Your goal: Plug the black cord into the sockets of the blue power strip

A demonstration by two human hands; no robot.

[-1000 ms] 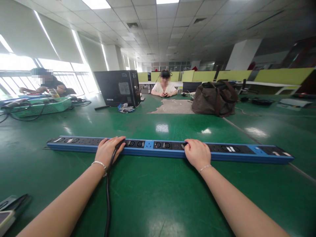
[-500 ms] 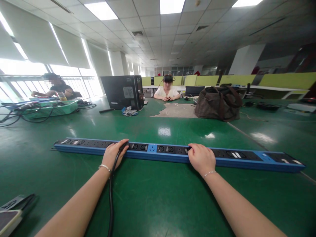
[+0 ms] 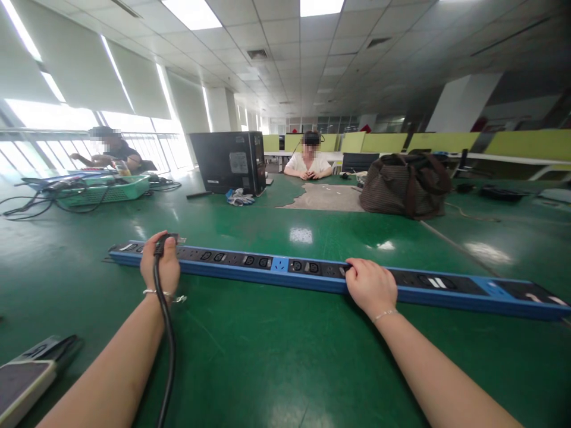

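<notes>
A long blue and black power strip [image 3: 241,277] with many sockets lies across the green table. Over its left part, my left hand [image 3: 161,264] is closed on a black plug [image 3: 168,239], whose metal prongs point right. The plug's black cable [image 3: 168,339] runs down past my wrist to the bottom of the view. My right hand [image 3: 370,286] grips the strip right of its middle, with the fingertips over the far side and partly hidden.
On the green table [image 3: 267,356] stand a black computer case [image 3: 227,163], gloves [image 3: 239,197], a brown bag [image 3: 404,187] and a green basket [image 3: 107,190] with cables. A device [image 3: 27,380] lies near left. Two people sit beyond, at the far side and far left.
My left hand has moved left along the strip with the plug and turned, so the prongs now show. My right hand stays on the strip. The view has shifted slightly.
</notes>
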